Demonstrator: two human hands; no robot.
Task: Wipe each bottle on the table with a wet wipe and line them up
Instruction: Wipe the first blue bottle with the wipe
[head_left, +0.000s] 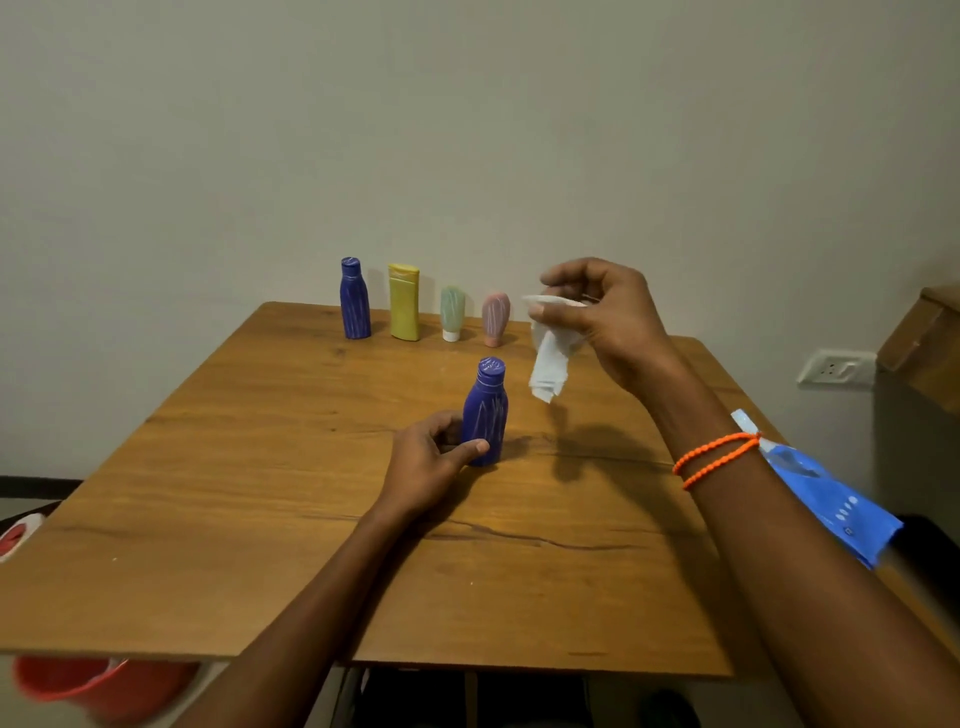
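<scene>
Centrally, the L hand (434, 457) gripped the low body of an upright dark-blue plastic bottle (485, 413) on the wooden table (218, 467). R hand (605, 319), raised, pinched a crumpled white wet wipe (549, 364). Behind stood a row w/ a blue bottle (355, 300), yellow bottle (404, 302), pale-green tube (452, 314) & pink tube (495, 319).

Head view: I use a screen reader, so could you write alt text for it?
A person's left hand holds a blue bottle upright mid-table while the right hand pinches a white wet wipe above it. Four bottles line the wooden table's far edge: blue, yellow, green, pink.
</scene>
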